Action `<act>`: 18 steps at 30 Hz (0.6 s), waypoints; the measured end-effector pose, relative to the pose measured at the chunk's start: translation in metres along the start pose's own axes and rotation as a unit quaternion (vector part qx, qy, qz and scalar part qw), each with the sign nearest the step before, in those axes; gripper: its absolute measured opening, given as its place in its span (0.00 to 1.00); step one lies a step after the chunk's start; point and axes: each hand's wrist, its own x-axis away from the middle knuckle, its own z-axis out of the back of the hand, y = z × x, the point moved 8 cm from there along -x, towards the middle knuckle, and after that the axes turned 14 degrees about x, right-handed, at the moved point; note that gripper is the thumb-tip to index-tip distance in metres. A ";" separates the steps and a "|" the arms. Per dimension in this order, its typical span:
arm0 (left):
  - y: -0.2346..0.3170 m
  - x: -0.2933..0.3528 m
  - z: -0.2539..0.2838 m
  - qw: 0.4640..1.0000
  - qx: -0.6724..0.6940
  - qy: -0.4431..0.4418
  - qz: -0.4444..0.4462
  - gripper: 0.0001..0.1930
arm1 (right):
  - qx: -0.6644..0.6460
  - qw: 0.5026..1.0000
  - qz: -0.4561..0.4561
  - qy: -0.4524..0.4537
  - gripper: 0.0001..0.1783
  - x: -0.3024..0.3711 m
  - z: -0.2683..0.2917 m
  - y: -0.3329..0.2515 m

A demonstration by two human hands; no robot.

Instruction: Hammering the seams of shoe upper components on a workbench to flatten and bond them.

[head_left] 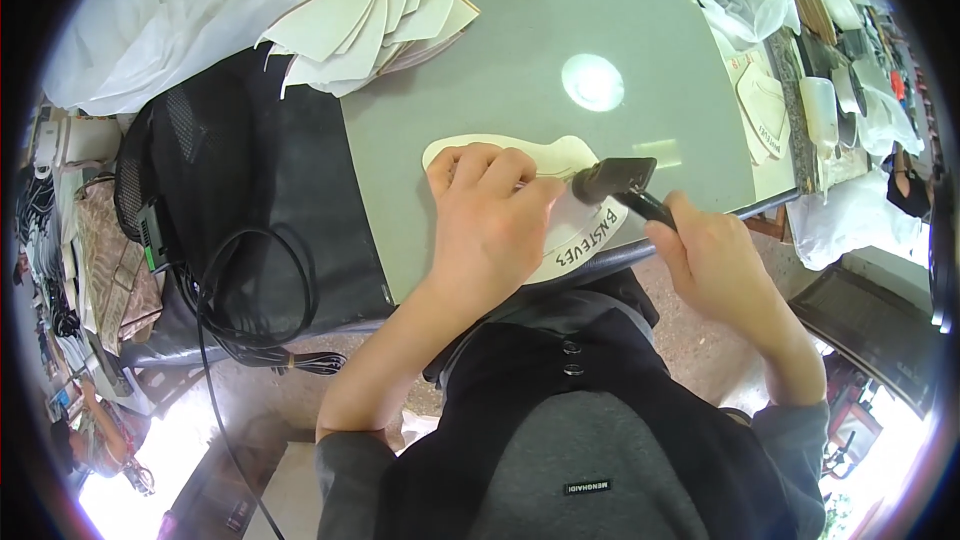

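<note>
A flat, curved cream piece [568, 153] lies on the grey-green work board near its front edge. My left hand [490, 215] bears down on it, fingers bent and gripping at its middle. Part of the piece is hidden under that hand. Just below it, a white curved pattern piece [590, 235] with dark lettering reaches to the board's edge. My right hand [715, 255] is closed round the black handle of a hammer [612, 178]. The dark hammer head is over the right end of the cream piece, close to my left fingers; whether it touches cannot be told.
A fanned stack of cream pieces [385, 15] lies at the board's [500, 50] far left corner. More pattern pieces [762, 110] are at the right. Black cables [255, 285] coil beside a black mesh bag [195, 150] at the left. White plastic sheeting [190, 15] borders the back.
</note>
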 end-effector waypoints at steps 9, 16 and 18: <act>0.004 -0.001 -0.002 0.999 -0.029 -0.021 -0.012 0.11 | -0.053 0.996 -0.003 0.066 0.18 -0.005 0.020 0.001; 0.007 -0.001 -0.004 0.997 -0.057 -0.037 -0.020 0.13 | 0.048 0.998 0.026 0.035 0.18 -0.012 0.008 -0.004; 0.007 0.000 -0.004 0.997 -0.061 -0.039 -0.017 0.13 | 0.012 0.998 0.010 0.056 0.18 -0.010 0.018 -0.002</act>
